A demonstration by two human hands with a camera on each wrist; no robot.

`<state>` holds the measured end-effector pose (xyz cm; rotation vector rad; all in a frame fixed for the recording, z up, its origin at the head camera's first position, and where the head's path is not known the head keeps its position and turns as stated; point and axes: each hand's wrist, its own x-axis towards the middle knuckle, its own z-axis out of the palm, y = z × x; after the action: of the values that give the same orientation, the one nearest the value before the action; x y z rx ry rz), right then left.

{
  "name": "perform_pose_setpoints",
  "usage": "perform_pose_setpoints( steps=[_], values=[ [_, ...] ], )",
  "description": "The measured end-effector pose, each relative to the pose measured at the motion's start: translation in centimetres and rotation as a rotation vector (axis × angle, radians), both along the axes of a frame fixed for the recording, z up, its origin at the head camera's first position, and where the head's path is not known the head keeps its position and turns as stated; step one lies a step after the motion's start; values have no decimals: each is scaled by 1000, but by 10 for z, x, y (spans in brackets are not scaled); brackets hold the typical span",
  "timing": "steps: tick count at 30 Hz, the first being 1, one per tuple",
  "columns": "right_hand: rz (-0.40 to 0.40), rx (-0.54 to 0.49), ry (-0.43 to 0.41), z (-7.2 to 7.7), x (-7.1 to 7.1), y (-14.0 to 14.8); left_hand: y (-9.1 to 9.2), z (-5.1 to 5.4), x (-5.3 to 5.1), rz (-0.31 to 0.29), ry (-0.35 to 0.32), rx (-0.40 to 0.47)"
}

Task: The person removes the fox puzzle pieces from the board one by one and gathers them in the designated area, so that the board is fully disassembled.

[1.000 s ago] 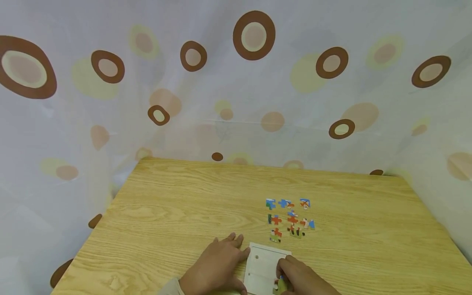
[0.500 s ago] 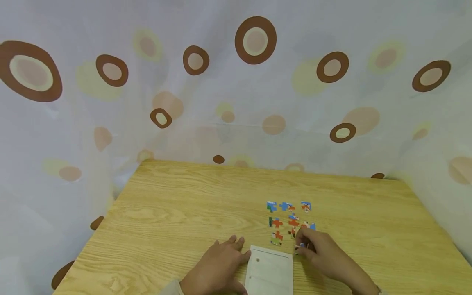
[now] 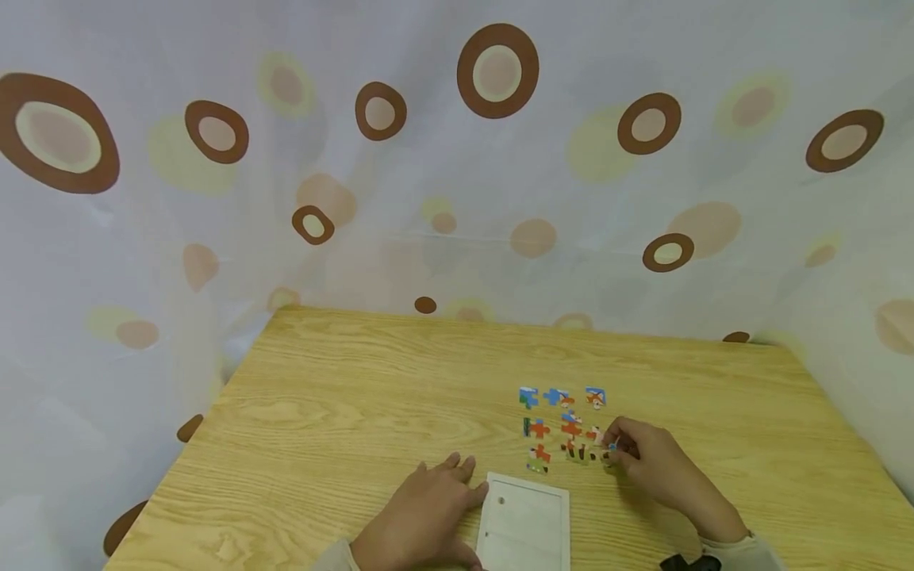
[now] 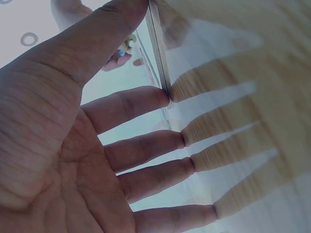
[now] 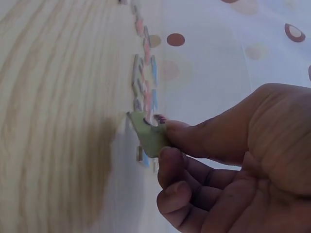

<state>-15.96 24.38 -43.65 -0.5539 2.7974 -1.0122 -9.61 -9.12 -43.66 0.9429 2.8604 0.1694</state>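
My right hand [image 3: 660,468] pinches a green jigsaw piece [image 5: 150,138] between thumb and forefinger, just over the table at the right of the other pieces. In the right wrist view the piece is tilted, one corner at or close to the tabletop. Several jigsaw pieces in blue, red and green, such as a red one [image 3: 539,429], lie in loose rows. My left hand [image 3: 424,515], fingers straight and spread, rests on the table against the left edge of a pale puzzle tray [image 3: 531,519]. The near end of the tray falls outside the head view.
The wooden table [image 3: 357,381] reaches back to a white curtain [image 3: 428,159] with brown and pale circles, which also hangs at both sides. A black object [image 3: 689,563] shows at the bottom edge beside the right sleeve [image 3: 743,553].
My right hand has lifted the green jigsaw piece off the tray and carried it away to the right, beside the lower row of pieces. My left hand stays at the tray.
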Motion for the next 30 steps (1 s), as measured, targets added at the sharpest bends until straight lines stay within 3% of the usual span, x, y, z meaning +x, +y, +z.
perform_pose_setpoints(
  steps=[11, 19, 30],
  values=[
    [-16, 53, -23, -6, 0, 5, 0, 0, 1, 6, 26, 0],
    [-10, 103, 57, -11, 0, 5, 0, -1, 1, 4, 26, -7],
    [-15, 105, 43, -8, -1, 3, 0, 1, 0, 6, -23, 23]
  ],
)
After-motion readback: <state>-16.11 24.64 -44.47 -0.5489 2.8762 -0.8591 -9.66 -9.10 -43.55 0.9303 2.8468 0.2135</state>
